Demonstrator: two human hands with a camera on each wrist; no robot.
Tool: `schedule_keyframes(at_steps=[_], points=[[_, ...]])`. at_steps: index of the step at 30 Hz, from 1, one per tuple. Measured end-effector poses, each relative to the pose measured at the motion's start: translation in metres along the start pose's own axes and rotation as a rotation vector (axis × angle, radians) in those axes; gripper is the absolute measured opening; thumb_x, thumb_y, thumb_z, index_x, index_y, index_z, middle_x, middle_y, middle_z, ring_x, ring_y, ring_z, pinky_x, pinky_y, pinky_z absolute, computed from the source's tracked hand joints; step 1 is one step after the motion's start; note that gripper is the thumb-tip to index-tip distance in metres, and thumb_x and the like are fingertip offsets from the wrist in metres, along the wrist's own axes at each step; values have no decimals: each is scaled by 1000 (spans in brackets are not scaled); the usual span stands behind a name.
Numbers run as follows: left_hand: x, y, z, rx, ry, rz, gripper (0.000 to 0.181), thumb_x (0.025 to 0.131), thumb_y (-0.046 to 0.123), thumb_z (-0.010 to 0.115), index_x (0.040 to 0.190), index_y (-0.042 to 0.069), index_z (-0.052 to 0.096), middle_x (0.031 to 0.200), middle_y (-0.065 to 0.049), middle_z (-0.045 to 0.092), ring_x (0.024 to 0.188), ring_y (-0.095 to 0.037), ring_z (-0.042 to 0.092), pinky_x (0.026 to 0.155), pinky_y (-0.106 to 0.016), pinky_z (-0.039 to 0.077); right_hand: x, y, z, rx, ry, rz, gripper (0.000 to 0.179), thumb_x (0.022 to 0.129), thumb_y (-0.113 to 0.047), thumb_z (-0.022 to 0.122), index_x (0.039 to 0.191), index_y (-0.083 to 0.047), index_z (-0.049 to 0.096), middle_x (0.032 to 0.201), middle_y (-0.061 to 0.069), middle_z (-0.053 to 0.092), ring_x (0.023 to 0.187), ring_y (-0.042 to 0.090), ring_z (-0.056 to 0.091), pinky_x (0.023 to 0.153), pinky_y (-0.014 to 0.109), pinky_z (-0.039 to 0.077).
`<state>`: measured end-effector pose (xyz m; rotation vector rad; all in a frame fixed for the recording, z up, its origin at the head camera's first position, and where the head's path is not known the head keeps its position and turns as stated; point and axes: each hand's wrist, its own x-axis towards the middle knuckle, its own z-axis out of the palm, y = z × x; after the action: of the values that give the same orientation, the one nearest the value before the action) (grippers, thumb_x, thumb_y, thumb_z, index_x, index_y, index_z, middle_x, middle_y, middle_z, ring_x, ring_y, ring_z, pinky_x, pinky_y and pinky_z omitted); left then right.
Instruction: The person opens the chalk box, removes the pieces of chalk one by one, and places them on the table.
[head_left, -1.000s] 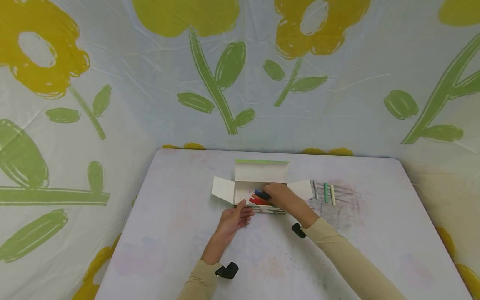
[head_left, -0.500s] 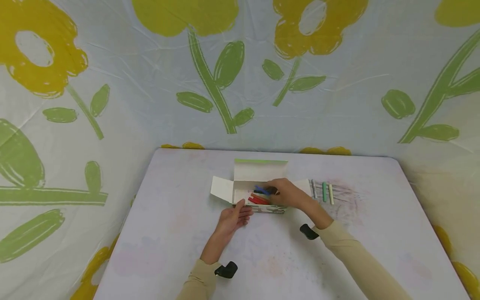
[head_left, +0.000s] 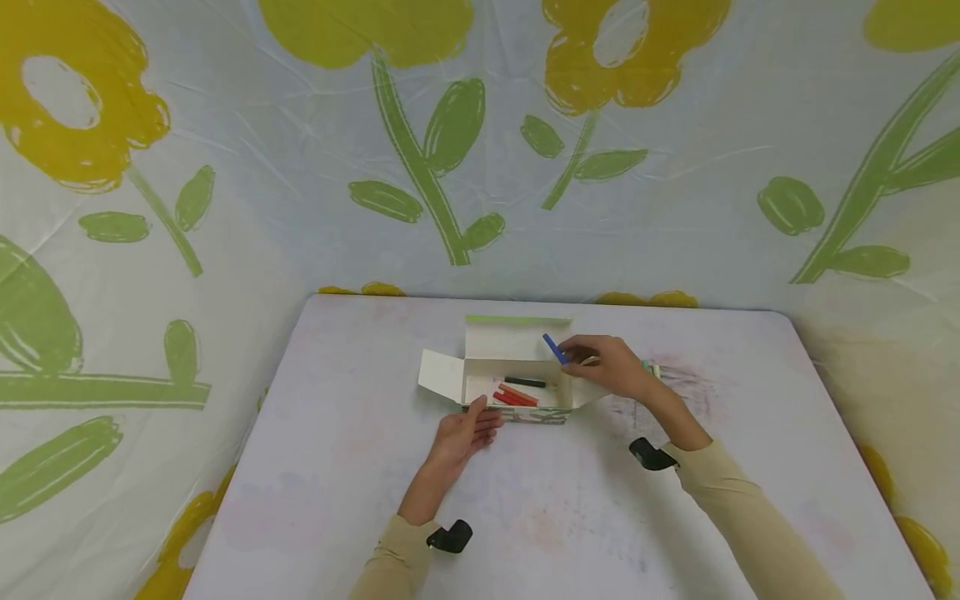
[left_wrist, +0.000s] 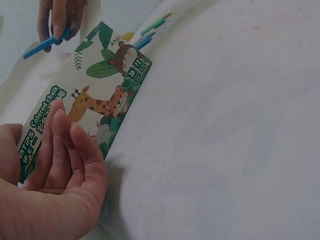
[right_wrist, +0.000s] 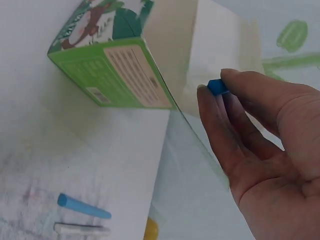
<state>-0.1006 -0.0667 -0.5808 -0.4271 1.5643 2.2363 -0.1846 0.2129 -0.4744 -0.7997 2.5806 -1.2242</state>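
Note:
An open cardboard chalk box, printed "Colored chalk" on its front, stands on the table with its flaps spread. At its front left, my left hand holds the front wall, thumb over the rim and fingers against the outside. My right hand is raised over the box's right end, pinching a blue chalk stick between thumb and fingertips. In the right wrist view just the end of that blue chalk shows. Inside the box lie a black chalk stick and several red and orange ones.
On the table right of the box are a green chalk stick, a light blue one and a pale one, partly hidden by my right hand in the head view. Dark chalk smudges mark the tabletop there. A flower-printed sheet hangs behind.
My right hand has risen out of the box and moved right, bringing up the blue chalk stick. The black and red sticks now lie uncovered. My left hand stays at the box's front.

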Motion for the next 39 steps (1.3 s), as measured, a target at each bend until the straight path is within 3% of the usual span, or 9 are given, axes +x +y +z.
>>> schedule_keyframes(at_steps=[3,8,11,21,39], points=[[0,0,-1,3,1,2,57,103,44,63,115,-11,69,100,-8,75,88,-14,68,77,-23,56,-5,1,-11,20,25,30,33,97,-7,72,126,7,66,110,18,71,102,32,68,92,46,57],[2,-1,-2,-2,-5,4,58,101,46,65,114,-11,69,99,-8,75,87,-13,68,75,-22,56,-14,3,-30,37,82,80,36,99,-12,71,130,4,65,115,18,71,107,33,67,88,23,55],[3,-1,-3,-10,-4,0,58,101,45,65,114,-11,69,99,-8,76,86,-13,67,74,-22,55,-21,5,-39,56,109,117,37,99,-14,71,132,2,64,117,17,71,108,28,67,85,15,51],[1,0,-4,-13,-14,12,61,101,45,65,118,-14,67,103,-11,75,87,-13,67,75,-22,55,-45,30,-56,125,159,272,51,102,-25,69,142,2,55,124,22,67,100,-2,63,85,15,50],[2,-2,-3,-23,-18,1,59,101,44,66,116,-13,68,100,-10,75,86,-14,68,74,-22,55,-92,83,-50,98,245,469,62,102,-42,65,144,3,54,129,23,63,98,-8,55,82,14,47]])
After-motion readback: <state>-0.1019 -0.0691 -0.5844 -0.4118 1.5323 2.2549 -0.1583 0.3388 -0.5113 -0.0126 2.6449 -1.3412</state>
